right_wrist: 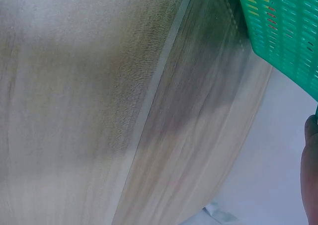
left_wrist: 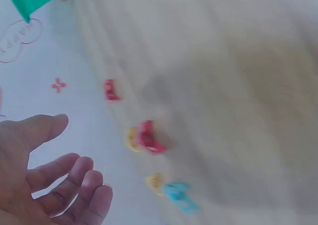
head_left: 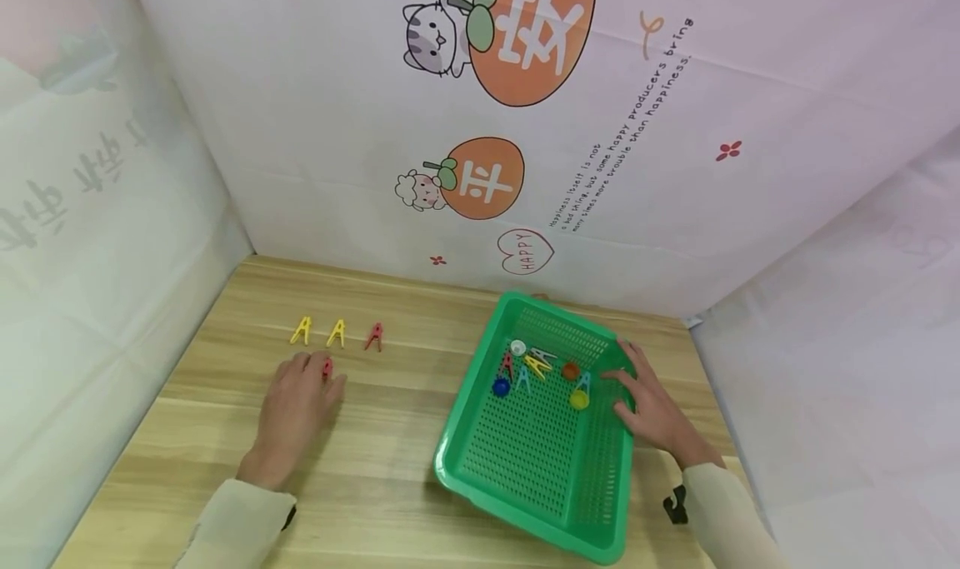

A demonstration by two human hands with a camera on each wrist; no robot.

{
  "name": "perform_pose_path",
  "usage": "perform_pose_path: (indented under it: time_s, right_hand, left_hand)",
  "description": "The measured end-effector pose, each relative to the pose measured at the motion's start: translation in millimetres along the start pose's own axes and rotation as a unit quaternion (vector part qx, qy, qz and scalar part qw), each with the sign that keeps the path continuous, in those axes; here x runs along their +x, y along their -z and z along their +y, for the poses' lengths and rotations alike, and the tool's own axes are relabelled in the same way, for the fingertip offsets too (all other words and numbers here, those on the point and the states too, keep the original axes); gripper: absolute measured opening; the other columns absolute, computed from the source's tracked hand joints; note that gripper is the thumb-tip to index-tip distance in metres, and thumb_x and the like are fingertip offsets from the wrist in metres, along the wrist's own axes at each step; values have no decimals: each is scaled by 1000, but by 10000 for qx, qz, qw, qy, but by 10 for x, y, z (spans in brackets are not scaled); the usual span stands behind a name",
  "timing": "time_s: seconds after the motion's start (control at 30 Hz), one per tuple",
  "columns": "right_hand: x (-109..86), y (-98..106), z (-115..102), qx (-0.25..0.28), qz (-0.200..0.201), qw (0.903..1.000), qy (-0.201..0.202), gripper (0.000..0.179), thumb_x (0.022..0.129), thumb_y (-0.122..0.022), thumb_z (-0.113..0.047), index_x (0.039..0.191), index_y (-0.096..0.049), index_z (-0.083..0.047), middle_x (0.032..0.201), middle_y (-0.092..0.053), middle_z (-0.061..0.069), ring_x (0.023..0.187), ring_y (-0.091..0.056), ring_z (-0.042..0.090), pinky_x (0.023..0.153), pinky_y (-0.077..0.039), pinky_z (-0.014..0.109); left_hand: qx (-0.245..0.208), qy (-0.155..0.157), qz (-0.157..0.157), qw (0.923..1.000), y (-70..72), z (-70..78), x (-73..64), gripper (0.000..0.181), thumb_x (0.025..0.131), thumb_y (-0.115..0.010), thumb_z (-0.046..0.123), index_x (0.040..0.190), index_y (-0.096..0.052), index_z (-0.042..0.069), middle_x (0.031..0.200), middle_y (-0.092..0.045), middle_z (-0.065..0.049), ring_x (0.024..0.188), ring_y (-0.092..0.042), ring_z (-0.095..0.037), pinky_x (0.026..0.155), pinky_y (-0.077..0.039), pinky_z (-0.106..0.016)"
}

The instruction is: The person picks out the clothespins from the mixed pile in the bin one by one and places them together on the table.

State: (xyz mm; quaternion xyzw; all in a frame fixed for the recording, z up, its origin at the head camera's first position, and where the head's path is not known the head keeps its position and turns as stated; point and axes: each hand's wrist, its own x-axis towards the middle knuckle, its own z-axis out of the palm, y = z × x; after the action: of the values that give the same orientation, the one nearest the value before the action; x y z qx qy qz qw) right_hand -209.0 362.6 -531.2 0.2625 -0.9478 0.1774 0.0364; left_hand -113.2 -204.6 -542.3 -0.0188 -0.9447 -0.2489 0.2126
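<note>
My left hand (head_left: pixel 296 406) hovers over the left of the table, fingers loosely bent and holding nothing. Just by its fingertips is a red clothespin (head_left: pixel 327 367). Behind it stand two yellow clothespins, one a yellow clothespin (head_left: pixel 302 331) at the left, and another red clothespin (head_left: pixel 375 336). A blue clothespin (left_wrist: pixel 181 197) shows in the left wrist view; in the head view the hand hides it. My right hand (head_left: pixel 656 406) grips the right side of a green plastic basket (head_left: pixel 517 456), its fingers over the rim. Only part of that hand shows in the right wrist view.
Inside the basket lie several clothespins, including a yellow clothespin (head_left: pixel 537 366) and a blue clothespin (head_left: pixel 523 379). Small round caps lie among them, such as a blue cap (head_left: pixel 501 386) and a yellow cap (head_left: pixel 578 399). Printed white curtains (head_left: pixel 337 136) enclose the wooden table (head_left: pixel 390 477).
</note>
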Motion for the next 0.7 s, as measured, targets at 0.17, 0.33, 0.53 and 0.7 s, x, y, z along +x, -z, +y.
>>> perform_pose_path:
  time_s: [0.17,0.33,0.53,0.7]
  right_hand:
    - [4,6,17,-134,-43,9998,120,35,93,-63,-7,126,-72,-5,178,-21,25,168,-9,48,115,-31,86]
    - [23,12,0,-228,-123,9996,93,29,98,-64,-13,124,-74,-7,179,-21,23,169,-8,47,117,-30,84]
    - [-35,-1,-116,-221,72,9997,-75,25,105,-66,-24,121,-75,-7,178,-23,25,168,-9,48,116,-30,85]
    - [-111,-69,-281,41,355,9990,-273,25,106,-69,-26,122,-74,-7,179,-21,26,167,-7,53,117,-25,87]
  left_hand:
    - [-16,-99,18,9999,7,187,100,37,92,-87,12,120,-72,-8,102,-72,-23,95,-68,-44,76,-61,-55]
    - [-21,-79,-150,9999,-16,327,142,39,94,-87,15,122,-72,-7,109,-73,-25,101,-68,-45,82,-60,-56]
    - [37,-225,-310,9993,-44,486,212,41,96,-86,19,124,-71,-7,114,-73,-24,106,-68,-43,87,-62,-55]
    - [-41,-348,-408,9986,-77,617,284,41,97,-86,21,127,-72,-4,116,-73,-24,108,-69,-43,94,-61,-56]
